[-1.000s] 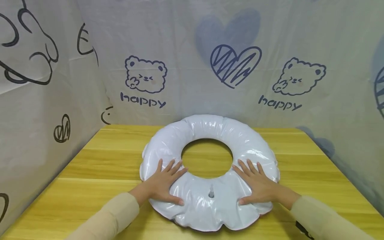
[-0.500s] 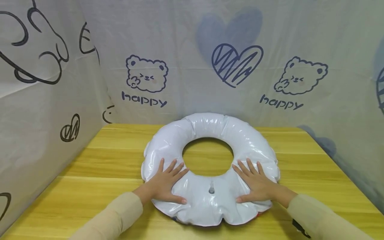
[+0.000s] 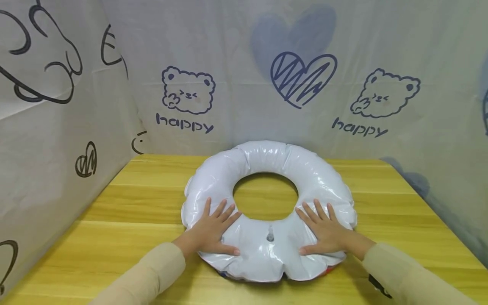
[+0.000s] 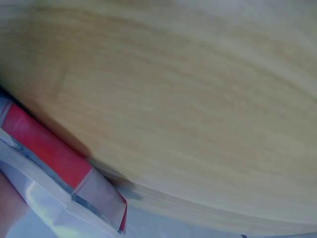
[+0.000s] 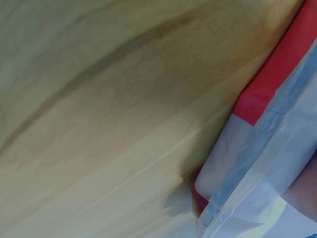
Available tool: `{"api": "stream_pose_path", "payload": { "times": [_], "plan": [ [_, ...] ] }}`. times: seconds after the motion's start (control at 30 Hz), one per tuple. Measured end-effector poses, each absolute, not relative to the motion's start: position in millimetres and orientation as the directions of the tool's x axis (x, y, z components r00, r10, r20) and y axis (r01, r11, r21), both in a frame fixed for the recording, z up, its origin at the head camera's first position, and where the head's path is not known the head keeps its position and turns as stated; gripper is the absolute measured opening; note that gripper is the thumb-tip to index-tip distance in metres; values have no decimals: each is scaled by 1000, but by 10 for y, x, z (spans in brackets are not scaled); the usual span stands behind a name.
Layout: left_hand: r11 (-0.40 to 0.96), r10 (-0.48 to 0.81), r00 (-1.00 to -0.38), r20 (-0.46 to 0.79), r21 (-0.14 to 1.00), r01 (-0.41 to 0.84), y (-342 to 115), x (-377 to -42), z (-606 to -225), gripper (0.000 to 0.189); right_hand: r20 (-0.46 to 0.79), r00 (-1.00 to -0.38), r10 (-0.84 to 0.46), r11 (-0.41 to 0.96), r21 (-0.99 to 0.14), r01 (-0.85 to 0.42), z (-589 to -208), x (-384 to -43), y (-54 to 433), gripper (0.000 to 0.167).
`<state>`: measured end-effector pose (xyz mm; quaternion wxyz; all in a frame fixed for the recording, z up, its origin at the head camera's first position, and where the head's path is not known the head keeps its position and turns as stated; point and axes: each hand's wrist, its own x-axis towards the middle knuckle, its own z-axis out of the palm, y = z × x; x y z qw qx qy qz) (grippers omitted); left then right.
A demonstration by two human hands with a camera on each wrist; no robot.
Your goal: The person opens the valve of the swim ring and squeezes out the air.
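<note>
A white inflatable swim ring lies flat on the wooden table. My left hand rests on its near left part, fingers spread and straight. On the near right part my right hand presses in the same way, its thumb turned inward. Between the two thumbs a small clear valve stands on the ring's top side. The film is creased around both hands and along the near edge. Both wrist views show the ring's underside, with red panels and white ones, beside the tabletop.
A pale cloth with printed bears and hearts hangs behind the table, close to the ring's far edge. More printed cloth covers the left side. A small black object shows under the right sleeve.
Both hands stay spread on the ring, hardly moved against it. The whole scene has shifted slightly up in the head view, and the ring appears a little higher.
</note>
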<state>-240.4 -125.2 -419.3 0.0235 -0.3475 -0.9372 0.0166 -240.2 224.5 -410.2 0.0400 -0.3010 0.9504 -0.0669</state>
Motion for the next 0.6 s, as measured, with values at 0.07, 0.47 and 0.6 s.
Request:
{"api": "stream_pose_path", "payload": {
  "times": [0.07, 0.47, 0.6],
  "plan": [
    [759, 651, -759, 29, -66, 648, -1239, -2409, -4198, 98, -54, -818, -573, 816, -129, -563, -4101, -2410, 2232, 106],
    [757, 643, -762, 70, -203, 621, -1179, -2424, -4251, 96, -118, -826, -552, 834, -60, -549, -4049, -2405, 2158, 107],
    [752, 647, -757, 93, -242, 613, -1161, -2429, -4261, 95, -140, -826, -545, 838, -60, -543, -4036, -2413, 2150, 106]
  ]
}}
